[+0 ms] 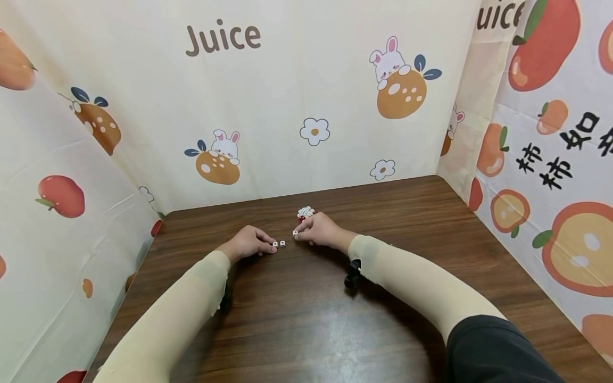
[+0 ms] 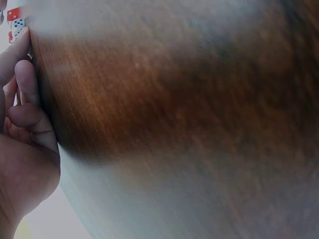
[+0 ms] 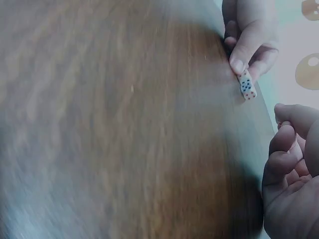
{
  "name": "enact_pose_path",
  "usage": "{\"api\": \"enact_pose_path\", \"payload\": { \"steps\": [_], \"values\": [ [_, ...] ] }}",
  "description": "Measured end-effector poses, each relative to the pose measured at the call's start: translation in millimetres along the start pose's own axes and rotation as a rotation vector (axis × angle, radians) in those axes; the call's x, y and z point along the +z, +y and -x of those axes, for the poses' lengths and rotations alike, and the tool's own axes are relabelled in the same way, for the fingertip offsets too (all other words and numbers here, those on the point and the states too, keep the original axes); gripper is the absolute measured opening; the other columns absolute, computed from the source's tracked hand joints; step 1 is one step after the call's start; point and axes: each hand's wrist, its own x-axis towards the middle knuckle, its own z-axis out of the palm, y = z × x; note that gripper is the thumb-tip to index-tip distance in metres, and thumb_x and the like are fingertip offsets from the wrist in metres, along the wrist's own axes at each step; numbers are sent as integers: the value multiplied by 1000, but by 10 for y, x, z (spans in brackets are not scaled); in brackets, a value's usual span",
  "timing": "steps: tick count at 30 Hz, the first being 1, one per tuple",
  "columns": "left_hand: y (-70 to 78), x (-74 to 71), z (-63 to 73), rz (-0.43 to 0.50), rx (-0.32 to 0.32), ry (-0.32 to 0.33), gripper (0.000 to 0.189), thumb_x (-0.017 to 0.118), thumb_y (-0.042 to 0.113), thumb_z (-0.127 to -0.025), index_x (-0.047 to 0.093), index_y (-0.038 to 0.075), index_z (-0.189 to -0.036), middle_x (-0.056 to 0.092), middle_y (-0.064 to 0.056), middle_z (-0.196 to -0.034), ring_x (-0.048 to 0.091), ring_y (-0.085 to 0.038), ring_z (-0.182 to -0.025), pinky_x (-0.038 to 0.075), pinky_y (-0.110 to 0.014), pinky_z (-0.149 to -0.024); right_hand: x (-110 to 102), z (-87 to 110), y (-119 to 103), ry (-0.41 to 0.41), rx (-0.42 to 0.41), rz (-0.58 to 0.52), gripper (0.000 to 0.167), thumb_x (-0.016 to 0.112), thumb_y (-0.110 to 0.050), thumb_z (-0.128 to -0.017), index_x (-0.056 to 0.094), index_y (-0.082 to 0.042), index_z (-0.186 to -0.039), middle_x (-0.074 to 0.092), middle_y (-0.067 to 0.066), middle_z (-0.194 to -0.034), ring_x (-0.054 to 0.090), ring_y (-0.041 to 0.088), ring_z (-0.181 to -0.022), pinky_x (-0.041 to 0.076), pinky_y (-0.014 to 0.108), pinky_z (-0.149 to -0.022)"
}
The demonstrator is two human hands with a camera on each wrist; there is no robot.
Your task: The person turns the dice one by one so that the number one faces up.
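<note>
On the brown table, my left hand (image 1: 245,242) pinches a small white die (image 1: 275,244) between thumb and finger. A second white die (image 1: 282,243) stands just right of it. In the right wrist view these dice (image 3: 246,85) form a short row out from the left fingertips, with blue and red pips showing. My right hand (image 1: 322,230) holds another white die (image 1: 295,233) at its fingertips, a little apart from the row. Behind the right hand lies a cluster of white and red dice (image 1: 305,213), partly hidden by that hand.
The wood-grain table (image 1: 297,319) runs back to a printed curtain (image 1: 287,96) with fruit and rabbits. More printed cloth hangs along the left and right sides. A black device (image 1: 353,274) is strapped at the right wrist.
</note>
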Motion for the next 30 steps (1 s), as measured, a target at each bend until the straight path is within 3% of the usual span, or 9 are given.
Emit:
{"api": "enact_pose_path", "payload": {
  "steps": [4, 13, 30],
  "values": [
    [-13, 4, -6, -2, -3, 3, 22, 95, 18, -94, 91, 7, -112, 85, -1, -102, 64, -14, -76, 56, -28, -71, 36, 38, -23, -15, 34, -90, 13, 91, -21, -98, 92, -12, -108, 64, -5, -57, 59, 8, -53, 44, 24, -49],
    [-13, 0, -10, 0, -1, -2, 23, 95, 18, -94, 91, 7, -114, 86, -4, -106, 64, -15, -76, 57, -29, -71, 144, 9, -47, -31, -46, 100, 13, 89, -17, -99, 92, -10, -110, 67, -11, -63, 59, 5, -51, 49, 20, -56],
    [4, -4, 5, 6, -7, -4, 23, 95, 17, -94, 91, 6, -114, 86, -4, -108, 63, -14, -76, 56, -28, -70, 187, -6, -75, -60, -42, 198, 11, 87, -16, -99, 92, -12, -108, 68, -11, -65, 59, 4, -52, 48, 19, -55]
  ]
}}
